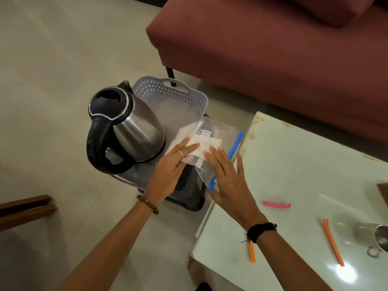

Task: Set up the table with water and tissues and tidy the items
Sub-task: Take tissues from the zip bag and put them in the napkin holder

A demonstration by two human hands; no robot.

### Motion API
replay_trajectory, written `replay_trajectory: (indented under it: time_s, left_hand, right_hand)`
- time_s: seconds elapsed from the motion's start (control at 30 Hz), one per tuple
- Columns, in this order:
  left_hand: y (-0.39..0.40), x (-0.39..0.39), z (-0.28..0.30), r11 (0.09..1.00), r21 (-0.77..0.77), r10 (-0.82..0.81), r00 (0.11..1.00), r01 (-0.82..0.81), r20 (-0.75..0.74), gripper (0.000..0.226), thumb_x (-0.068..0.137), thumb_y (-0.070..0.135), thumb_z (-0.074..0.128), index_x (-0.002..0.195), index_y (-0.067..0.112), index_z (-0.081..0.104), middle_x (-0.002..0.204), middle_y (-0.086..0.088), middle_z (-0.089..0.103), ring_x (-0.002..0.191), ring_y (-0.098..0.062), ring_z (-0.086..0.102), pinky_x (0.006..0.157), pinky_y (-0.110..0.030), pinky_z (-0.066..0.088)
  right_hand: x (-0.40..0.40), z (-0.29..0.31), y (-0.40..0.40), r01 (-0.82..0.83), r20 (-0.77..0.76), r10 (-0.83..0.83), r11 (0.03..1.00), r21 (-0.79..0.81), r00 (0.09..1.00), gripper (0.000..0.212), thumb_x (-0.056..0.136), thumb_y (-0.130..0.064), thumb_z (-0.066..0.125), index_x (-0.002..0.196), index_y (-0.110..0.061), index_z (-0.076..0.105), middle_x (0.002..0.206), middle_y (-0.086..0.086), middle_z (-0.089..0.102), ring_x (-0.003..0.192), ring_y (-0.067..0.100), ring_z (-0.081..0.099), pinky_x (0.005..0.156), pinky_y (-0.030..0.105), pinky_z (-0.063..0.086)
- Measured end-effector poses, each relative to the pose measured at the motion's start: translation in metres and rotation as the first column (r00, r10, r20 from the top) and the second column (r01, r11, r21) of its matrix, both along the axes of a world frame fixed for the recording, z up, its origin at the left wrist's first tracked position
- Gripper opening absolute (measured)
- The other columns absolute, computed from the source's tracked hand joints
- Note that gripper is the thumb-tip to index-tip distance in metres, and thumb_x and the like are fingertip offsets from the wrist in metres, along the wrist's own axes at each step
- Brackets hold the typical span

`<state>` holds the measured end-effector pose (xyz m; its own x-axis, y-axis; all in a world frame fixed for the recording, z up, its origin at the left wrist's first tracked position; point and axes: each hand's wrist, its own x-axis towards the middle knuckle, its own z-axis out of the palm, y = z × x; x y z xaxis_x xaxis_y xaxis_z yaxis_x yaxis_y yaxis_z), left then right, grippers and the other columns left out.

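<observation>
Low grey plastic basket [178, 95], perforated walls and a handle at its far end, stood on a dark stool [189, 201] on the tiled floor, just left of the glass-topped table [294, 164]. In the basket's left half sat a steel kettle [134, 131] with black lid and handle, upright. Over the basket's near right corner lay a clear zip bag [218, 133] with a blue seal strip, its right edge reaching toward the table's corner; folded white tissues [201, 144] lay with it, whether inside or on top could not be told. Left hand [168, 175], ring on one finger and beaded bracelet at the wrist, lay flat with fingers spread, fingertips pressing on the tissues, gripping nothing. Right hand [228, 181], dark band at the wrist, likewise flat and open, fingertips on the tissues and palm over the bag's near edge. On the table: pink clip [277, 204], short orange clip [252, 254] partly under the right wrist, long orange clip [332, 241], second clear bag [344, 208], steel cup [378, 238] at the right edge. Maroon sofa [273, 49] stood beyond.
</observation>
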<state>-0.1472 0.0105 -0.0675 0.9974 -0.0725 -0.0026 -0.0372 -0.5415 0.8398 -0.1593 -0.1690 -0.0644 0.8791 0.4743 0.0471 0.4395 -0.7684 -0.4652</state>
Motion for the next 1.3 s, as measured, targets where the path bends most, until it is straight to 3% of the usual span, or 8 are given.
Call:
replay_trajectory:
  time_s: [0.1, 0.23, 0.33, 0.57, 0.7, 0.97, 1.2, 1.3]
  left_hand:
    - [-0.017, -0.004, 0.030, 0.997, -0.039, -0.063, 0.997, 0.065, 0.036, 0.046, 0.093, 0.021, 0.046, 0.118, 0.060, 0.046, 0.142, 0.008, 0.045, 0.134, -0.006, 0.039, 0.113, -0.034, 0.032]
    - [-0.064, -0.013, 0.071, 0.973, -0.051, -0.226, 0.974, 0.224, -0.024, 0.039, 0.091, 0.023, 0.052, 0.120, 0.047, 0.045, 0.136, 0.011, 0.048, 0.127, 0.001, 0.044, 0.106, -0.014, 0.035]
    - [-0.115, -0.030, 0.102, 0.964, -0.122, -0.243, 0.970, 0.238, -0.031, 0.047, 0.084, 0.019, 0.064, 0.122, 0.041, 0.046, 0.132, 0.016, 0.053, 0.116, 0.016, 0.046, 0.097, -0.001, 0.035]
    - [-0.242, -0.085, 0.126, 0.915, -0.392, -0.113, 0.993, 0.097, -0.020, 0.030, 0.078, 0.014, 0.069, 0.096, 0.037, 0.065, 0.088, 0.019, 0.071, 0.092, -0.001, 0.064, 0.088, -0.012, 0.046]
    - [-0.297, -0.107, 0.118, 0.899, -0.437, -0.032, 0.996, -0.007, -0.082, 0.026, 0.080, 0.011, 0.067, 0.075, 0.036, 0.069, 0.078, 0.017, 0.072, 0.084, -0.003, 0.066, 0.081, -0.018, 0.050]
    - [-0.343, -0.125, 0.096, 0.884, -0.451, 0.038, 0.982, -0.119, -0.185, 0.013, 0.080, 0.004, 0.066, 0.076, 0.016, 0.069, 0.071, -0.001, 0.069, 0.071, -0.005, 0.065, 0.079, -0.017, 0.050]
    - [-0.325, -0.135, 0.080, 0.871, -0.478, -0.038, 0.954, -0.114, -0.296, 0.016, 0.083, 0.006, 0.062, 0.075, 0.019, 0.066, 0.076, 0.003, 0.073, 0.075, -0.008, 0.071, 0.076, -0.007, 0.048]
    - [-0.325, -0.148, 0.073, 0.840, -0.537, -0.130, 0.932, -0.078, -0.339, 0.013, 0.086, 0.004, 0.057, 0.080, 0.015, 0.062, 0.086, 0.008, 0.075, 0.083, -0.015, 0.073, 0.085, -0.016, 0.053]
  right_hand:
    - [-0.005, 0.038, -0.033, 0.014, 0.230, -0.018, 1.000, 0.019, 0.973, 0.059, 0.069, -0.006, 0.080, 0.123, -0.004, 0.057, 0.128, 0.016, 0.060, 0.121, 0.033, 0.054, 0.103, 0.060, 0.017]
    - [-0.018, 0.090, -0.088, 0.070, 0.352, -0.119, 0.987, 0.147, 0.928, 0.023, 0.076, -0.004, 0.068, 0.099, -0.002, 0.069, 0.094, 0.015, 0.073, 0.088, 0.028, 0.070, 0.098, 0.058, 0.032]
    - [-0.038, 0.121, -0.134, 0.224, 0.144, -0.259, 0.949, 0.224, 0.955, 0.016, 0.084, -0.016, 0.062, 0.097, -0.010, 0.067, 0.087, 0.008, 0.073, 0.085, 0.022, 0.062, 0.081, 0.042, 0.053]
    - [-0.093, 0.130, -0.240, 0.338, -0.120, -0.319, 0.919, 0.205, 0.940, 0.023, 0.085, -0.030, 0.063, 0.105, -0.019, 0.062, 0.088, -0.001, 0.072, 0.077, 0.018, 0.058, 0.065, 0.022, 0.040]
    - [-0.116, 0.136, -0.277, 0.413, -0.276, -0.333, 0.849, 0.328, 0.902, 0.036, 0.081, -0.051, 0.052, 0.105, -0.026, 0.061, 0.085, -0.003, 0.072, 0.079, 0.017, 0.066, 0.076, 0.035, 0.053]
    - [-0.139, 0.105, -0.336, 0.427, -0.147, -0.405, 0.883, 0.192, 0.903, 0.014, 0.089, -0.033, 0.057, 0.091, -0.021, 0.064, 0.089, -0.006, 0.066, 0.077, 0.010, 0.059, 0.065, 0.021, 0.043]
    - [-0.170, 0.065, -0.374, 0.629, -0.176, -0.613, 0.775, 0.055, 0.770, 0.015, 0.091, -0.027, 0.056, 0.102, -0.019, 0.062, 0.106, 0.003, 0.061, 0.095, 0.020, 0.054, 0.078, 0.041, 0.046]
    - [-0.181, 0.064, -0.356, 0.838, -0.274, -0.792, 0.503, 0.213, 0.545, 0.035, 0.086, -0.039, 0.061, 0.117, -0.025, 0.052, 0.112, -0.001, 0.049, 0.097, 0.013, 0.049, 0.074, 0.027, 0.045]
